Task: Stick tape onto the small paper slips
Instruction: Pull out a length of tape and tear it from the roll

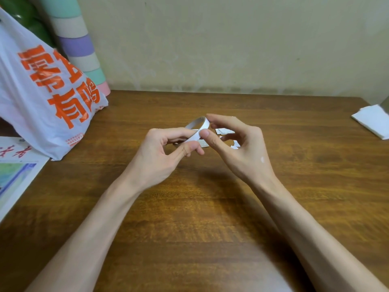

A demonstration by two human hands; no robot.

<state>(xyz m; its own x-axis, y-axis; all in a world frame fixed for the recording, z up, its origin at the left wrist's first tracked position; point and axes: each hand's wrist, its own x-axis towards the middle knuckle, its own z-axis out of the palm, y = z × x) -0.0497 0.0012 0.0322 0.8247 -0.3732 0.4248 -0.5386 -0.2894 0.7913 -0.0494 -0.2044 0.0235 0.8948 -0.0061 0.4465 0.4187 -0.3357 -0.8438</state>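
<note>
1. The tape (197,127), a thin white roll, is held above the middle of the table (189,218), tilted on edge.
2. The left hand (166,152) is curled round the roll's 8 o'clock side, which is pinched between thumb and fingers.
3. The right hand (237,148) is narrowed onto the roll's 3 o'clock rim, with the thumb pressed on the outer face and the forefinger arched over the top. Whether a free end has been lifted cannot be told.
4. The slips (224,131) lie flat on the table at 3 to 5 o'clock of the roll, partly hidden behind the right hand. No tape is seen on them.
5. The step in hand is judged to be finding and peeling the tape's end.
6. Next, a short length would need to be drawn off, torn, and pressed flat on one slip, with the slip kept from lifting.
7. A bag (42,91) stands at 10 o'clock and a tissue (372,123) at 2 o'clock.
</note>
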